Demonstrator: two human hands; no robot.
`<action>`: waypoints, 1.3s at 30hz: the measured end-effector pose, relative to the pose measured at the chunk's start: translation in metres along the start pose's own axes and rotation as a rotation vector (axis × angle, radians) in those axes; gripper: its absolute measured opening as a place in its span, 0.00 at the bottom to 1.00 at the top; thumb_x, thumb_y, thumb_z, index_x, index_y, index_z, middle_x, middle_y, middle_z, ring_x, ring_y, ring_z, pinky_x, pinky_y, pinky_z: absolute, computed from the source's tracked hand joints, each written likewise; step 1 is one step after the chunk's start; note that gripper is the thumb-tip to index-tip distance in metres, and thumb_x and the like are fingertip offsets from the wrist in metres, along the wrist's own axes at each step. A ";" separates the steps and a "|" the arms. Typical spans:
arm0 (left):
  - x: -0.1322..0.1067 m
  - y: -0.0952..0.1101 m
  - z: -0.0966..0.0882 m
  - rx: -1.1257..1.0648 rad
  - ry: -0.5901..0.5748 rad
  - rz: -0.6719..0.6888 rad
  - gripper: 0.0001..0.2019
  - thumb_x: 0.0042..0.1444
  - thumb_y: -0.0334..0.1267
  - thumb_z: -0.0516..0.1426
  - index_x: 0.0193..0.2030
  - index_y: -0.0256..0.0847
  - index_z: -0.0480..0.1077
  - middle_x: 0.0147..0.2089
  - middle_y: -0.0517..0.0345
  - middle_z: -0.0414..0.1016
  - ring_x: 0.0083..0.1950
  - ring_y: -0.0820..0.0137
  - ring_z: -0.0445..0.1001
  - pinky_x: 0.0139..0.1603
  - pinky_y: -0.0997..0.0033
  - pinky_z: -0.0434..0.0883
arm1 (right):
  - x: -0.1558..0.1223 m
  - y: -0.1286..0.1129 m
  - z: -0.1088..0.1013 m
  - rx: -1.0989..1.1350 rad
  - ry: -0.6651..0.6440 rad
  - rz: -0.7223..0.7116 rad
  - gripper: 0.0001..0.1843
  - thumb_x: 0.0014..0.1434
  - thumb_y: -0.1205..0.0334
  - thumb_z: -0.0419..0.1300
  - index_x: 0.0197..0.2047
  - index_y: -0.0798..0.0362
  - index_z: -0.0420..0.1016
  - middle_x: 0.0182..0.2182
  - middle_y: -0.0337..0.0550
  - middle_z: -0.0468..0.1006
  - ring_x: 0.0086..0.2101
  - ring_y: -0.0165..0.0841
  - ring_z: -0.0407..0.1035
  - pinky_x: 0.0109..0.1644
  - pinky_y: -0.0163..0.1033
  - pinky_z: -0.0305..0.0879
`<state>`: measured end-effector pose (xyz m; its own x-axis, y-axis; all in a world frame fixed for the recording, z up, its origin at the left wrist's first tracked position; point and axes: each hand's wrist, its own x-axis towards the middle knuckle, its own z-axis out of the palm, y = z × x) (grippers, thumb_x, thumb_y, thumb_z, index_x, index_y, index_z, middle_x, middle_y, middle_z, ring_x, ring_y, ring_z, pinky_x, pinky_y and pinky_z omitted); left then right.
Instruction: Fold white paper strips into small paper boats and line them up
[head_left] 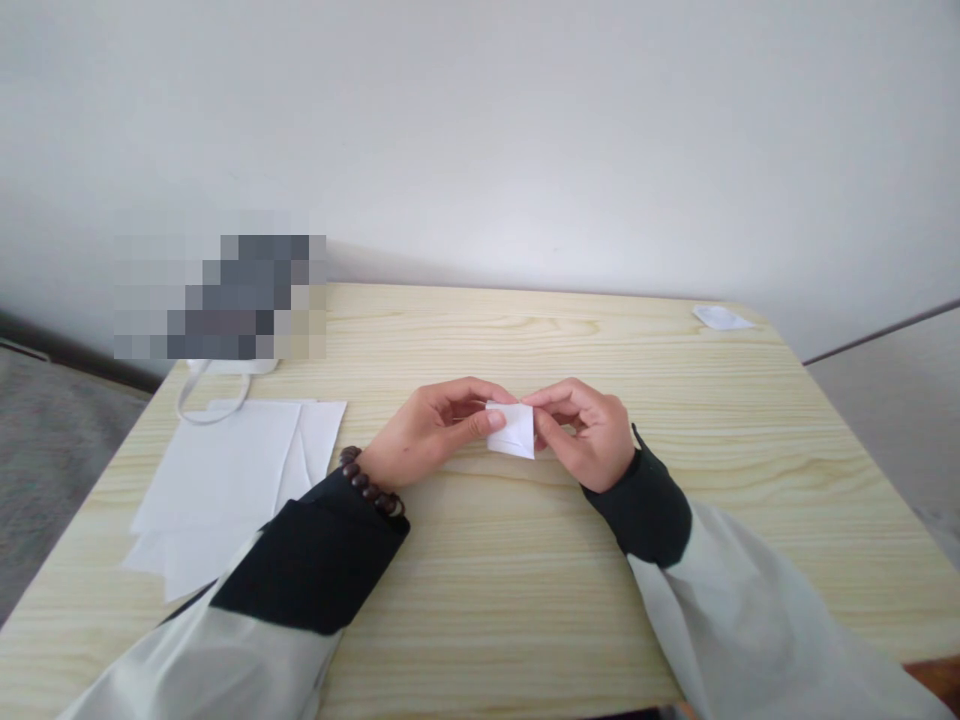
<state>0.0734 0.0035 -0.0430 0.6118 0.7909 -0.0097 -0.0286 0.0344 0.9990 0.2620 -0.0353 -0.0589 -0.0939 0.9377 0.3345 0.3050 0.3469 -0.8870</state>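
Folding looks well along, as I judge it: the small white paper piece (513, 430) is down to a compact, creased shape, held just above the middle of the wooden table (525, 580), while a stack of flat sheets (225, 480) lies untouched to the left. How many folds remain I cannot tell. On my feed the left hand (431, 430) pinches the piece's left edge, thumb on top, fingers (465, 388) curled shut. The right hand (589, 435) nips the top right corner between thumb and forefinger, other fingers tucked in.
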 end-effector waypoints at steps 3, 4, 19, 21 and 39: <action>0.000 0.000 0.000 -0.015 -0.004 0.004 0.10 0.55 0.38 0.59 0.41 0.35 0.73 0.40 0.53 0.78 0.41 0.70 0.74 0.44 0.71 0.70 | 0.001 -0.003 0.000 -0.004 -0.014 -0.012 0.02 0.57 0.64 0.58 0.35 0.53 0.69 0.24 0.39 0.81 0.19 0.27 0.74 0.21 0.27 0.69; 0.000 0.000 0.001 -0.027 -0.008 0.001 0.09 0.54 0.37 0.59 0.41 0.35 0.73 0.40 0.54 0.78 0.40 0.70 0.74 0.44 0.71 0.70 | 0.001 -0.004 0.000 -0.010 -0.023 -0.015 0.03 0.56 0.64 0.59 0.35 0.52 0.69 0.22 0.38 0.81 0.19 0.27 0.74 0.21 0.26 0.68; 0.000 -0.006 0.002 -0.109 -0.020 -0.051 0.12 0.47 0.34 0.64 0.39 0.35 0.73 0.41 0.52 0.77 0.42 0.67 0.75 0.45 0.68 0.71 | 0.000 -0.003 0.004 -0.061 0.031 -0.013 0.11 0.51 0.55 0.66 0.29 0.52 0.70 0.19 0.38 0.79 0.18 0.30 0.74 0.19 0.28 0.68; 0.000 -0.005 0.002 -0.097 -0.018 -0.053 0.12 0.47 0.35 0.64 0.39 0.35 0.73 0.40 0.52 0.77 0.42 0.67 0.75 0.45 0.68 0.71 | 0.001 -0.004 0.004 -0.050 0.035 -0.009 0.12 0.51 0.54 0.66 0.28 0.52 0.70 0.18 0.38 0.79 0.17 0.30 0.73 0.18 0.27 0.68; 0.001 -0.003 0.001 -0.094 0.030 -0.084 0.13 0.53 0.37 0.61 0.45 0.36 0.74 0.47 0.51 0.78 0.49 0.65 0.75 0.54 0.64 0.70 | 0.000 -0.001 0.002 -0.226 0.100 -0.155 0.01 0.54 0.66 0.59 0.31 0.50 0.70 0.25 0.39 0.81 0.22 0.30 0.76 0.23 0.29 0.71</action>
<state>0.0750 0.0032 -0.0459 0.5915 0.8006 -0.0958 -0.0529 0.1571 0.9862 0.2597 -0.0358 -0.0592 -0.0657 0.8633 0.5004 0.4991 0.4627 -0.7327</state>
